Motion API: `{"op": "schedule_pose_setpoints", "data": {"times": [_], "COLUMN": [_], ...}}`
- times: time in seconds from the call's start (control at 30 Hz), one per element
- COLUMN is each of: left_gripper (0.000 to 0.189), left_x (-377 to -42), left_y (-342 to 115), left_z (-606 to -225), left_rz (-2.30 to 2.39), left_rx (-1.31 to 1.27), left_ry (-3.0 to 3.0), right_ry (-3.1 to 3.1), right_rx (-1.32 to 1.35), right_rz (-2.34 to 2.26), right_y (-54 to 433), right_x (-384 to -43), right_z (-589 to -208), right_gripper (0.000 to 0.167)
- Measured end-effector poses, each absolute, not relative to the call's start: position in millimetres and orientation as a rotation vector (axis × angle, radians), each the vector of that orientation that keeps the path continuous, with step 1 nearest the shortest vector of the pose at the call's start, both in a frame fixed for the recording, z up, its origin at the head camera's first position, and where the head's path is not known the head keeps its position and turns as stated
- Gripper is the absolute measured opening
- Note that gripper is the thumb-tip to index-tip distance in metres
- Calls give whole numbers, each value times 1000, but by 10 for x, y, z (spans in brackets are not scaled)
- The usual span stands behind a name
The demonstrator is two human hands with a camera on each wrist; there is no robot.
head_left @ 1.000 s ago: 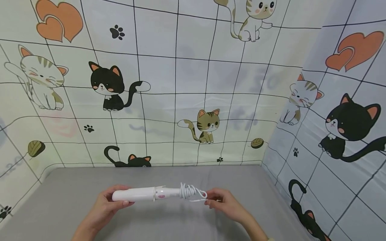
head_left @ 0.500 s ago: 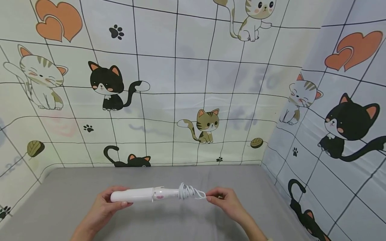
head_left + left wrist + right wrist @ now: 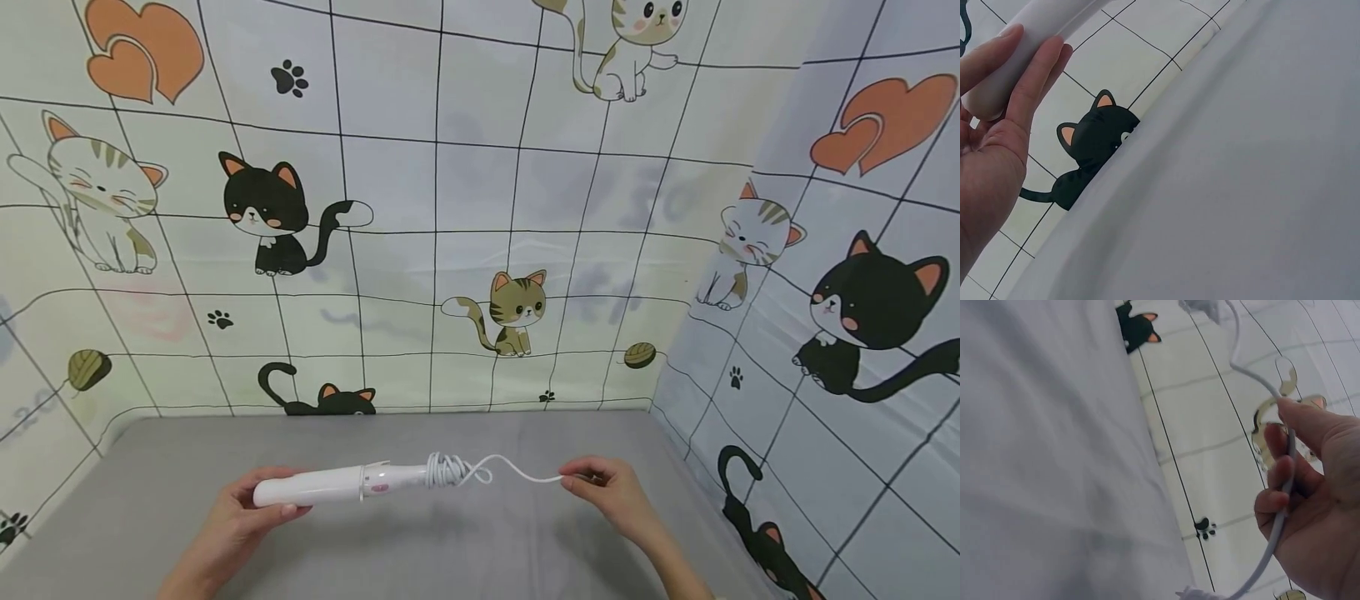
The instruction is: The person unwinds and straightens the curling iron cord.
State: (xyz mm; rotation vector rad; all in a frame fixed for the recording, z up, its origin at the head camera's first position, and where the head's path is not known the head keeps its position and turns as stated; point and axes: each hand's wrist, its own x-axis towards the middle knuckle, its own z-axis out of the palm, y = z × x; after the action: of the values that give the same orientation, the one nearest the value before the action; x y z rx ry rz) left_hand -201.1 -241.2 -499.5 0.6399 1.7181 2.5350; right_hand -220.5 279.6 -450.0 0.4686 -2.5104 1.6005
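A white curling iron is held up over the grey cloth, lying nearly level with its thick barrel to the left. My left hand grips the barrel end, thumb in front and fingers behind. Pinkish buttons show near the middle, and a white cord is coiled round the narrow right end. From the coils a loose length runs right to my right hand, which pinches it between thumb and forefinger. In the right wrist view, the cord passes along the curled fingers down to a white plug-like end.
Grey cloth covers the table under both hands. Behind it and on the right hangs a pale fabric wall with black grid lines and printed cats, hearts and paw marks.
My right hand has moved right, drawing a length of cord out from the coil's end loop. My left hand has shifted slightly left with the curling iron.
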Motion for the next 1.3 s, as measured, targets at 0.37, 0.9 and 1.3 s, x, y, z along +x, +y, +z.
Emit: {"op": "schedule_pose_setpoints", "data": {"times": [0.37, 0.9, 1.3], "left_gripper": [45, 43, 42], "left_x": [-1998, -2049, -1994], "left_y": [-2407, -2316, -2316], "left_z": [-4981, -4962, -4972], "left_rz": [2458, 2430, 2414], "left_rx": [574, 610, 580], "left_ry": [1808, 1822, 1834], "right_ry": [-2698, -2715, -2515], "right_rx": [648, 655, 775], "right_rz": [1560, 1624, 1690], "right_y": [2955, 2644, 2114], "right_x": [-2239, -2296, -2402], "right_z": [-4492, -4615, -4654], "right_gripper": [19, 27, 36]}}
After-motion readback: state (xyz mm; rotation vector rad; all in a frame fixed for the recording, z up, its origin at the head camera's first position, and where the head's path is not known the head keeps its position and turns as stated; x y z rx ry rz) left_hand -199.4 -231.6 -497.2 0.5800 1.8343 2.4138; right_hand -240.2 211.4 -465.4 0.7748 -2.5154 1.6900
